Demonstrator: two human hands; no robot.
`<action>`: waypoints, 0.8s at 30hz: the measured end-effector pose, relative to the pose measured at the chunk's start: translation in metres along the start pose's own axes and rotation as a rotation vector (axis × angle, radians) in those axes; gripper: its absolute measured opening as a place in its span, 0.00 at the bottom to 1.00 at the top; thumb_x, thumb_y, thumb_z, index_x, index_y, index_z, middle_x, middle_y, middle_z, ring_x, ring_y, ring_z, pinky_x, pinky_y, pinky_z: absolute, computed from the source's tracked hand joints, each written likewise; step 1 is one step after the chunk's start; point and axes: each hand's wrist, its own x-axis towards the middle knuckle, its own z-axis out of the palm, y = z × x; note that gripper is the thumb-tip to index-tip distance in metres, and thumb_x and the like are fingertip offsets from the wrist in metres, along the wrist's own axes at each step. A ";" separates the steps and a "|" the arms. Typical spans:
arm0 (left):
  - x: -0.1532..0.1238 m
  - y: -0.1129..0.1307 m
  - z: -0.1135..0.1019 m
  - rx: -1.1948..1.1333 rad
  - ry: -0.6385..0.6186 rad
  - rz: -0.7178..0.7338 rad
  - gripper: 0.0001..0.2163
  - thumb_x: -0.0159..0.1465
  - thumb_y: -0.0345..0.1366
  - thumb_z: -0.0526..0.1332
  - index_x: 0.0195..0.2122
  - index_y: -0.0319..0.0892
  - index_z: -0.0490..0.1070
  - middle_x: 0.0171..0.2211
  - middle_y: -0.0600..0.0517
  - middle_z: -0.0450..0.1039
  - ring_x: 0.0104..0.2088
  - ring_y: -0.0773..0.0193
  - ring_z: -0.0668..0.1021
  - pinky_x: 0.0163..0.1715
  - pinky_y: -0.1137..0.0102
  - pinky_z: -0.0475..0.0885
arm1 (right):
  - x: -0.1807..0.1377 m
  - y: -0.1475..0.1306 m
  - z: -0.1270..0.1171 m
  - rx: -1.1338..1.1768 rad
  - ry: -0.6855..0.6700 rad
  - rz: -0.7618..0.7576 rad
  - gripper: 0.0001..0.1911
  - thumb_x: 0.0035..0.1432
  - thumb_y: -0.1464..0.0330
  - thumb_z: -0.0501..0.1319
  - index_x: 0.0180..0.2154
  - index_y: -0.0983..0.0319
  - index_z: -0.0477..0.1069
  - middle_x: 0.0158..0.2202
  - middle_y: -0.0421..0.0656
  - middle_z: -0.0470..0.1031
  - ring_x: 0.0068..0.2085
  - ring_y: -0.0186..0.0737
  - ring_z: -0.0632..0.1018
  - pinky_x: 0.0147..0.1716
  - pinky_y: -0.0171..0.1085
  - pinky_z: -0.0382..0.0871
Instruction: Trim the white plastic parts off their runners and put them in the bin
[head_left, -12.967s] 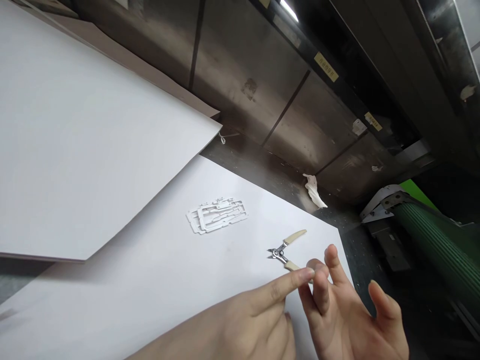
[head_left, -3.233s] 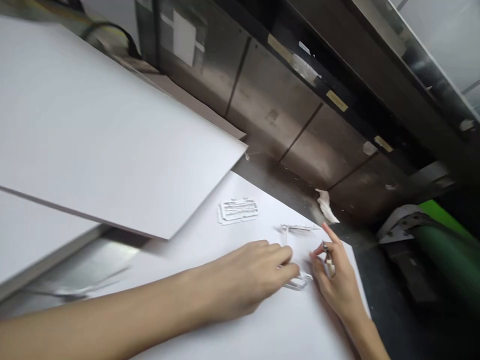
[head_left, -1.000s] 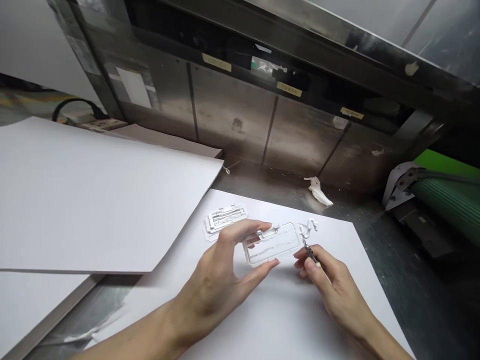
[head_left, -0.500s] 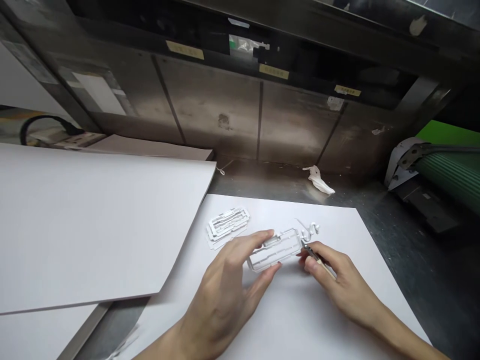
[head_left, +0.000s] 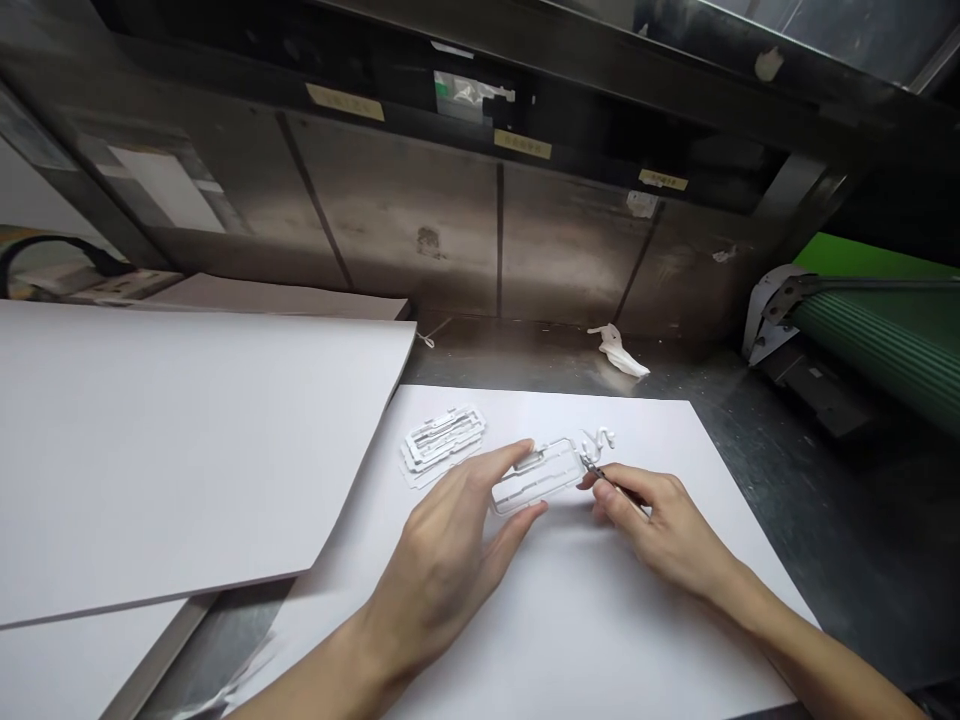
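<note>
My left hand [head_left: 442, 540] grips a white rectangular plastic frame [head_left: 538, 485] between thumb and fingers, its thin bars tilted above the white sheet [head_left: 600, 600]. In my right hand [head_left: 667, 515] is a slim craft knife [head_left: 628, 500], pinched near its metal tip. That tip meets the right end of the frame. Just beyond the tip lie curled white scraps [head_left: 602, 440]. Several similar white frames [head_left: 444, 440] are stacked loosely behind my left hand.
A large white board [head_left: 187, 440] lies raised on the left. A crumpled white scrap [head_left: 622, 355] sits on the dark metal bench [head_left: 517, 355] near the back panel. A green ribbed conveyor roller [head_left: 877, 340] stands at the right.
The view has shifted, so the whole scene sits a little further left. Both hands keep their hold, and the knife tip stays at the frame's right end.
</note>
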 end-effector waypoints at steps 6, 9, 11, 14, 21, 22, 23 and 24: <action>-0.006 0.001 0.003 0.007 -0.030 -0.026 0.26 0.67 0.31 0.68 0.64 0.39 0.63 0.54 0.44 0.78 0.53 0.60 0.81 0.58 0.68 0.77 | -0.001 0.003 0.001 -0.015 -0.028 0.044 0.26 0.74 0.50 0.51 0.35 0.60 0.76 0.24 0.38 0.67 0.27 0.35 0.67 0.27 0.36 0.55; -0.009 0.000 0.004 0.020 -0.068 -0.042 0.27 0.67 0.32 0.68 0.65 0.40 0.62 0.54 0.44 0.78 0.53 0.59 0.82 0.58 0.67 0.77 | -0.002 0.003 0.002 -0.035 -0.033 0.046 0.25 0.75 0.51 0.51 0.32 0.60 0.71 0.25 0.37 0.66 0.27 0.34 0.65 0.28 0.36 0.55; -0.010 -0.001 0.005 0.031 -0.094 -0.059 0.27 0.67 0.34 0.68 0.65 0.41 0.62 0.54 0.44 0.78 0.52 0.59 0.82 0.56 0.66 0.78 | -0.002 0.004 0.002 -0.032 -0.037 0.044 0.25 0.75 0.51 0.51 0.29 0.60 0.66 0.25 0.37 0.64 0.27 0.34 0.64 0.28 0.36 0.54; -0.010 -0.002 0.006 0.037 -0.117 -0.076 0.27 0.68 0.35 0.68 0.65 0.43 0.61 0.53 0.44 0.78 0.51 0.58 0.82 0.54 0.64 0.79 | -0.003 0.006 0.002 -0.030 -0.044 0.034 0.25 0.75 0.52 0.51 0.28 0.59 0.63 0.25 0.37 0.64 0.27 0.35 0.64 0.28 0.36 0.54; -0.012 -0.001 0.007 0.018 -0.142 -0.086 0.29 0.67 0.34 0.68 0.66 0.45 0.59 0.53 0.44 0.79 0.51 0.57 0.82 0.52 0.62 0.80 | -0.003 0.011 -0.001 -0.042 -0.063 0.025 0.25 0.75 0.51 0.50 0.28 0.59 0.61 0.24 0.37 0.63 0.26 0.35 0.64 0.28 0.37 0.53; -0.011 0.000 0.007 0.016 -0.138 -0.086 0.29 0.67 0.34 0.68 0.66 0.45 0.60 0.53 0.44 0.78 0.51 0.57 0.82 0.52 0.62 0.80 | -0.003 0.011 -0.001 -0.042 -0.068 0.028 0.25 0.75 0.52 0.50 0.28 0.59 0.61 0.24 0.37 0.63 0.26 0.35 0.64 0.28 0.37 0.53; -0.011 0.001 0.007 0.010 -0.133 -0.088 0.29 0.67 0.34 0.69 0.66 0.45 0.59 0.53 0.44 0.78 0.51 0.57 0.82 0.52 0.63 0.80 | -0.003 0.011 -0.002 -0.043 -0.076 0.036 0.25 0.75 0.52 0.50 0.28 0.59 0.61 0.24 0.37 0.63 0.27 0.35 0.64 0.28 0.37 0.53; -0.010 0.002 0.008 0.004 -0.128 -0.092 0.29 0.67 0.34 0.69 0.66 0.44 0.59 0.53 0.44 0.78 0.51 0.58 0.82 0.52 0.63 0.80 | -0.003 0.012 -0.003 -0.043 -0.087 0.045 0.25 0.75 0.52 0.50 0.28 0.59 0.61 0.25 0.36 0.63 0.27 0.35 0.64 0.29 0.37 0.53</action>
